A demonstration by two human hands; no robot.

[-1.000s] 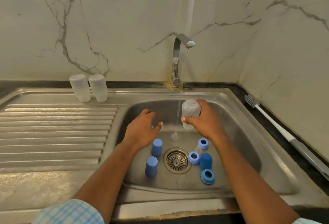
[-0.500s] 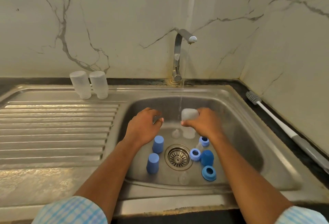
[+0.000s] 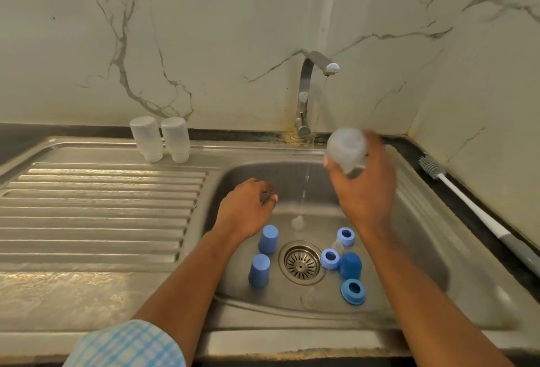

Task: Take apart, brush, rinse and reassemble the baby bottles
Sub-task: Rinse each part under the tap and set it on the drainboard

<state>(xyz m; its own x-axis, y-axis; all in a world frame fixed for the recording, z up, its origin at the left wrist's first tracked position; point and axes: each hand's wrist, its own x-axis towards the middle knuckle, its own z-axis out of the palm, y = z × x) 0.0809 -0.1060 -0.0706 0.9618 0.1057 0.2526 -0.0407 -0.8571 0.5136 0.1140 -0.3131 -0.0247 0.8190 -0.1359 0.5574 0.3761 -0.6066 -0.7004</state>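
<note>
Baby bottle (image 3: 346, 147), translucent and motion-blurred, is held above the back rim of the sink (image 3: 263, 155), just right of the water stream (image 3: 305, 188) falling from the tap (image 3: 306, 95); the right hand (image 3: 365, 194) has fingers and thumb curled round its lower part. Left hand (image 3: 245, 209) hangs over the basin's back-left area, fingers loosely curled, with no object visible in it. Two further bottles (image 3: 146, 139) stand inverted at the drainboard's back edge, blue caps (image 3: 268, 239) and rings (image 3: 353, 290) lie around the drain (image 3: 301, 261), and a brush (image 3: 467, 206) lies on the counter along the sink's right edge.

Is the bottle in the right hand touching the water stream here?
Apart. The head view shows the bottle, held by the right hand, right of the stream, with a clear gap between them.
</note>
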